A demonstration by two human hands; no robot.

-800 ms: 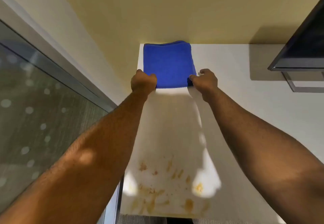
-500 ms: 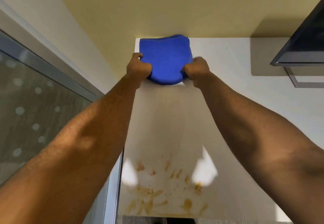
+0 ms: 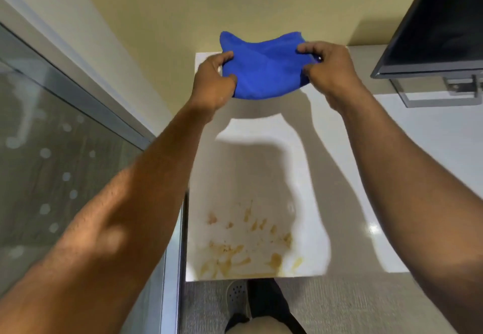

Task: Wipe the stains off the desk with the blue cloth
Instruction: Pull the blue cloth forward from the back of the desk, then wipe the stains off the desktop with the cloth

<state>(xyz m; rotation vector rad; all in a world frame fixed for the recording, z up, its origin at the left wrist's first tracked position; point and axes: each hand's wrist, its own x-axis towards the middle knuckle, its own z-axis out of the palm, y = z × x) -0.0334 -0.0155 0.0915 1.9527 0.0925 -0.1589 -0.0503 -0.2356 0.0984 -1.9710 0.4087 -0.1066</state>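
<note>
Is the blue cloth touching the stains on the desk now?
Apart. The head view shows the blue cloth held by both hands at the far end, with bare desk between it and the stains.

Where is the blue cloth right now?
In the head view, the blue cloth is at the desk's far end, pinched between the left hand and right hand.

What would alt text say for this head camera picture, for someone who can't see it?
Two bare hands, left hand and right hand, grip a folded blue cloth by its sides, lifted above the far end of a white desk. Yellow-brown stains smear the desk's near edge, unwiped. A dark monitor stands at the right.
</note>
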